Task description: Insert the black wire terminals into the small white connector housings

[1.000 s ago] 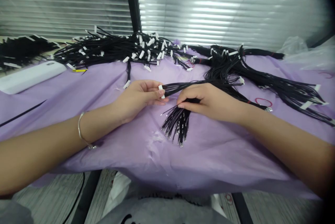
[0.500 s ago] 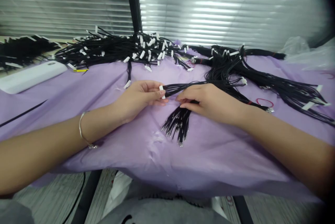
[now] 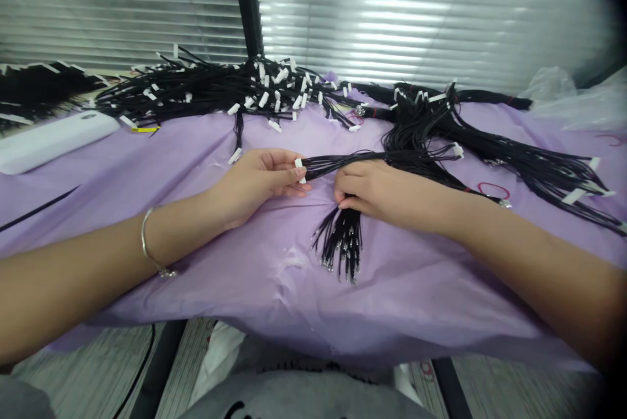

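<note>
My left hand is closed in a pinch on a white connector at the end of a thin bundle of black wires that runs off to the right. My right hand is curled shut on a second bundle of black wires, whose metal-tipped ends fan out toward me on the purple cloth. The two hands lie close together, about a thumb's width apart. A thin silver bracelet circles my left wrist.
A long heap of black wires with white connectors lies along the back. More black bundles spread to the right, near a red rubber band. A white flat device rests at left; clear plastic bags at far right.
My right hand has drawn its bundle in and turned it, so the metal-tipped ends now point more straight toward me and sit further right. My left hand has barely moved.
</note>
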Motion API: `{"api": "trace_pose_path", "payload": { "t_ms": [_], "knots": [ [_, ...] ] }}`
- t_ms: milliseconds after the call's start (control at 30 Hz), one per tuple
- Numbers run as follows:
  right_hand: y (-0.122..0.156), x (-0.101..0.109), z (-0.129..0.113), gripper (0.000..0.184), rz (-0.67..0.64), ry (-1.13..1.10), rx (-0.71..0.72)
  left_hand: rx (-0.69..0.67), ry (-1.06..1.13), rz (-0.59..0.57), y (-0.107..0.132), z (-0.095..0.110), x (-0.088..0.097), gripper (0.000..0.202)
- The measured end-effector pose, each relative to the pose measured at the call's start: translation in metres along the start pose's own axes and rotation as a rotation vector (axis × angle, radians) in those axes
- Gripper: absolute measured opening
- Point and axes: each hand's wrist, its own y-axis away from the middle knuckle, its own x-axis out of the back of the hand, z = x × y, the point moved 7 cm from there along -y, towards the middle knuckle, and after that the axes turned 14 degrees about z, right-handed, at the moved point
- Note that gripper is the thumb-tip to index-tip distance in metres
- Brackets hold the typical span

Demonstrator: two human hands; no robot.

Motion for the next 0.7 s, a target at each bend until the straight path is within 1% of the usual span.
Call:
{"api": "trace_pose_path", "payload": {
  "t_ms": [167, 333, 433, 500, 567, 700],
  "knots": [
    [0.000, 0.008, -0.003, 0.016, 0.121, -0.081, -0.024, 0.003, -0.009, -0.009, 0.001, 0.001, -0.002, 0.011],
    [0.000, 0.015, -0.016, 0.015, 0.200, -0.180, 0.047, 0.009, -0.021, -0.007, 0.001, 0.001, -0.002, 0.010],
    [-0.001, 0.017, -0.019, 0.012, 0.258, -0.186, 0.014, 0.030, -0.049, -0.028, 0.004, -0.001, -0.004, 0.016],
    [0.000, 0.020, -0.020, 0.010, 0.317, -0.180, -0.016, 0.024, -0.067, -0.052, 0.007, 0.001, -0.007, 0.019],
    [0.001, 0.023, -0.020, 0.010, 0.389, -0.187, -0.076, -0.014, -0.082, -0.065, 0.011, 0.005, -0.010, 0.018],
    [0.005, 0.028, -0.013, 0.009, 0.526, -0.256, -0.316, -0.096, -0.153, -0.079, 0.018, 0.014, -0.014, 0.017]
  ]
}}
